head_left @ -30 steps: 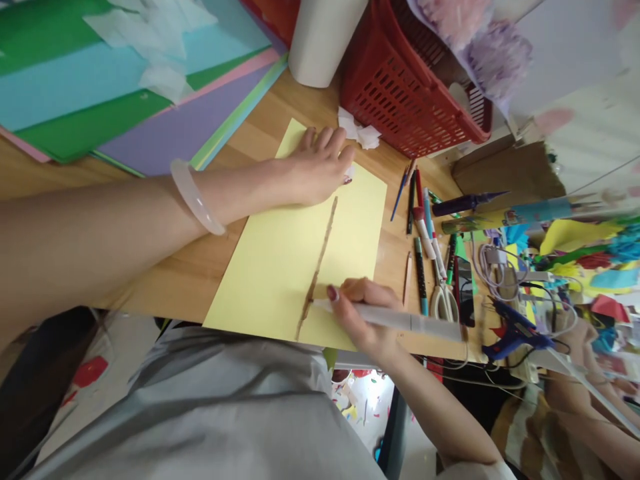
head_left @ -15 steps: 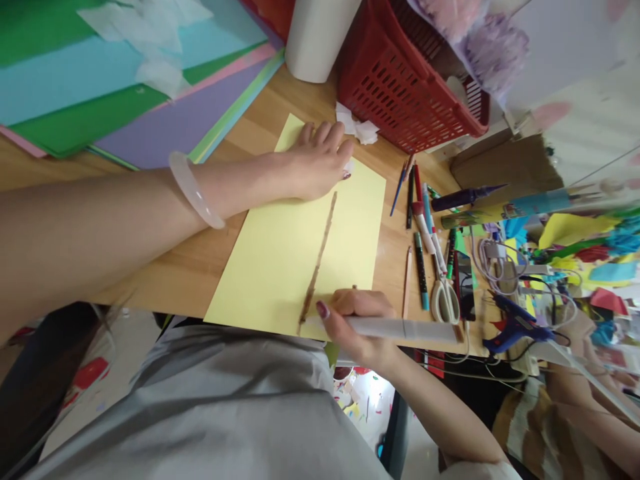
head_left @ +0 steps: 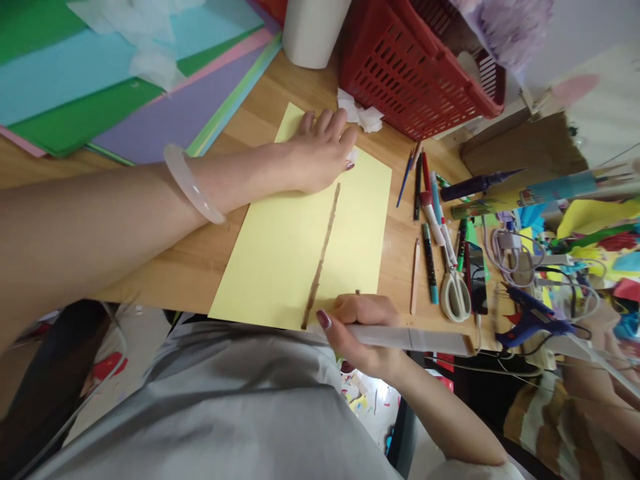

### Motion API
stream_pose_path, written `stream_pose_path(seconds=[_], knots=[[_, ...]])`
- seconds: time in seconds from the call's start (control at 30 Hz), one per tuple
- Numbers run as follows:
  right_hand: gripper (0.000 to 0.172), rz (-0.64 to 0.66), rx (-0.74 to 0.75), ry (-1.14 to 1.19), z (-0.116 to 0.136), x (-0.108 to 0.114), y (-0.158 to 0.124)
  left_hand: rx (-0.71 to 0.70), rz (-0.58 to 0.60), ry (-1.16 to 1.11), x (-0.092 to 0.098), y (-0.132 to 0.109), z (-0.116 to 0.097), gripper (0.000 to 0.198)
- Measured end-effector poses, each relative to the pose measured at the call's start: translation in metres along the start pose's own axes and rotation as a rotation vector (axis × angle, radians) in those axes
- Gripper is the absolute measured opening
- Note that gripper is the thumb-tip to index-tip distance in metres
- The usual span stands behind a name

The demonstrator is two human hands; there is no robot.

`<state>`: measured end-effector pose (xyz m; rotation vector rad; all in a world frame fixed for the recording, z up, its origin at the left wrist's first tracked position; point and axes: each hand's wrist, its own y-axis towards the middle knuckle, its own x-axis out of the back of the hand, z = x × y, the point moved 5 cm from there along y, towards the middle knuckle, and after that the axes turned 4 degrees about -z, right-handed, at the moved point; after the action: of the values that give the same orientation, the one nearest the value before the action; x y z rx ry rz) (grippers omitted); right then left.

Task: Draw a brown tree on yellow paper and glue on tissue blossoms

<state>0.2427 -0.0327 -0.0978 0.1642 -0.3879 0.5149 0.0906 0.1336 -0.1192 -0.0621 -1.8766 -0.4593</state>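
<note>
A sheet of yellow paper point(head_left: 280, 260) lies on the wooden table, with a dark brown line point(head_left: 325, 243) running down it to the near edge. My left hand point(head_left: 317, 153) presses on its far part, fingers bent and tips hidden; a small white scrap point(head_left: 353, 155) shows by the thumb. I cannot make out whether it is gripped. By the near edge, my right hand point(head_left: 363, 333) is closed around a whitish marker point(head_left: 430, 339) with a brown end, held almost level. Its tip is at or very near the line's lower end.
Coloured sheets point(head_left: 165, 127) and white tissue point(head_left: 150, 40) lie at the far left. A white roll point(head_left: 315, 33) and red basket point(head_left: 415, 73) stand behind. Rightward are pens point(head_left: 429, 263), scissors point(head_left: 455, 293), a blue glue gun point(head_left: 533, 317) and cables point(head_left: 505, 250). Another person's arm point(head_left: 600, 387) shows beyond.
The lower end of the brown line looks thicker at the paper's near edge. Both hands stay almost in place on the sheet; the view has shifted a little.
</note>
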Motion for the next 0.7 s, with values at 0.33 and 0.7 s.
stream_pose_path(seconds=[0.33,0.7], knots=[[0.031,-0.048,-0.025,0.077,-0.0044,0.0028,0.0016,-0.011,-0.026,-0.082,0.0005,-0.0018,0.0020,0.051],[0.032,-0.058,-0.018,0.062,-0.0028,0.0029,0.0026,-0.008,0.028,-0.027,0.0026,-0.0023,-0.0014,0.055]])
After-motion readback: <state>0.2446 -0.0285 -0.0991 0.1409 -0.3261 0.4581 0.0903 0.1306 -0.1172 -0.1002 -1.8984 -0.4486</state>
